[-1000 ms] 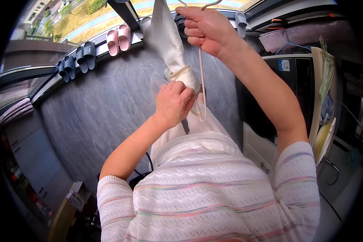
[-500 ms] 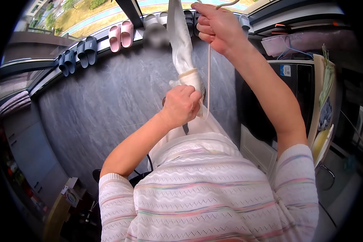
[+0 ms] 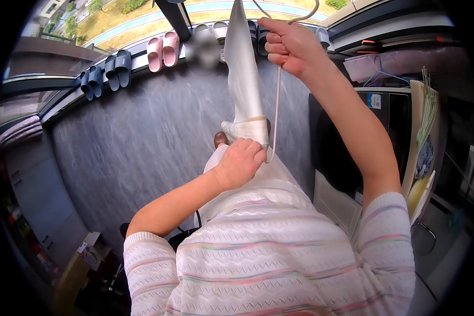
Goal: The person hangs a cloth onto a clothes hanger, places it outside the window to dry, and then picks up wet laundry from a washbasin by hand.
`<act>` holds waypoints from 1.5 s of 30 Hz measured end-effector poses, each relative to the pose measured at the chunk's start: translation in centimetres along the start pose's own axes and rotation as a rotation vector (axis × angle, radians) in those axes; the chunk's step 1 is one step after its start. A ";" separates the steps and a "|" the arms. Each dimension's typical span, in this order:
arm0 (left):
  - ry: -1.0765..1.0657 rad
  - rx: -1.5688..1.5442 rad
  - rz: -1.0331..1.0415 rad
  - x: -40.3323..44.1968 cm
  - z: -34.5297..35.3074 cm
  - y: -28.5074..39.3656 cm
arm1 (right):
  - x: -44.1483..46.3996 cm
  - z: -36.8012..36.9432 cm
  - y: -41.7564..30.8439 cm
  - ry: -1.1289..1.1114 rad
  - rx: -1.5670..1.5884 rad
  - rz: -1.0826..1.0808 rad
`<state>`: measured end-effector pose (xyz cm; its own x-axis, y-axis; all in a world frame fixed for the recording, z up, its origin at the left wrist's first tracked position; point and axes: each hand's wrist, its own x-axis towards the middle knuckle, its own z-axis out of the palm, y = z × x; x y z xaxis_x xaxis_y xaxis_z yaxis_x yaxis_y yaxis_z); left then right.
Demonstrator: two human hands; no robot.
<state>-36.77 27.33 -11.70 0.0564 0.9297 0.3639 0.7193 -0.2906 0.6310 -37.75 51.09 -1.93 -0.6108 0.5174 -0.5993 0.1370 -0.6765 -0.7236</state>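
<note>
A long strip of white cloth (image 3: 243, 79) hangs from above and narrows toward the top of the view. Its gathered lower end, with a beige band, is bunched at my left hand (image 3: 239, 164), whose fingers are closed on it in front of my waist. My right hand (image 3: 292, 48) is raised to the right of the cloth, fingers curled round a thin white cord (image 3: 277, 108). From that fist the cord runs down to the bunched end beside my left hand; another stretch loops up past the top edge. What lies inside my left fist is hidden.
Pink slippers (image 3: 163, 51), dark blue slippers (image 3: 118, 69) and other pairs lean along the window ledge. A black front-loading appliance (image 3: 353, 137) stands at right. Grey cabinets (image 3: 42, 195) line the left side. A brown shoe (image 3: 221, 139) shows below the cloth.
My left hand has drawn the cloth's lower end down toward my body, and the cloth hangs straighter. My right hand, still on the cord, has shifted slightly down and right.
</note>
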 end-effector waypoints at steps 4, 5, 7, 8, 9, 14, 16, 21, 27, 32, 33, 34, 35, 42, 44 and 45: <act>-0.205 -0.138 -0.001 -1.3 0.7 0.5 | -1.1 0.0 0.1 -0.033 -0.070 0.011; -0.130 -0.139 -0.103 -0.8 0.1 -0.2 | -1.4 -0.1 0.2 -0.046 -0.090 0.017; 0.018 -0.153 -0.311 0.9 -1.8 -2.3 | -1.9 -0.3 0.4 -0.092 -0.123 0.024; 0.081 -0.102 -0.411 1.6 -2.6 -4.2 | -2.1 -0.5 0.5 -0.107 -0.144 0.030; 0.141 -0.054 -0.506 2.2 -3.3 -5.7 | -2.4 -0.8 0.4 -0.117 -0.164 0.035; -0.041 -0.125 -0.363 3.5 -3.6 -3.5 | -2.1 -0.5 -0.3 -0.066 -0.181 0.002; -0.135 -0.123 -0.282 2.9 -1.7 -2.2 | -1.8 -0.5 -0.5 -0.059 -0.173 0.006; -0.072 0.038 -0.123 2.5 2.3 -0.9 | -1.6 -1.0 -0.5 -0.053 -0.142 0.007; -0.085 0.083 -0.011 2.7 2.6 -1.0 | -1.4 -1.3 -0.4 -0.068 -0.100 -0.063; -0.162 0.033 0.035 3.6 1.7 1.7 | -0.7 -1.1 -0.7 -0.093 -0.068 -0.113; -0.171 0.040 0.036 3.6 2.0 1.7 | -1.3 -0.9 -0.8 -0.081 -0.091 -0.081; -0.179 0.047 0.037 3.4 2.4 1.8 | -2.0 -0.7 -0.9 -0.070 -0.117 -0.049; -0.187 0.054 0.034 3.2 2.6 1.7 | -2.4 -0.4 -0.9 -0.060 -0.142 -0.015; -0.122 -0.004 -0.008 3.1 2.5 1.7 | -2.4 -0.8 -1.0 -0.112 -0.085 -0.069; -0.070 -0.043 -0.029 3.2 1.9 1.3 | -0.9 -0.7 -0.8 -0.145 0.014 -0.018; -0.060 -0.042 -0.041 3.1 1.3 1.1 | -0.2 -0.6 -0.7 -0.162 0.067 0.002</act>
<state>-34.93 30.22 -10.72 0.0694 0.9525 0.2966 0.6925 -0.2601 0.6729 -37.22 51.75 -1.51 -0.7287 0.4284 -0.5343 0.0893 -0.7141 -0.6943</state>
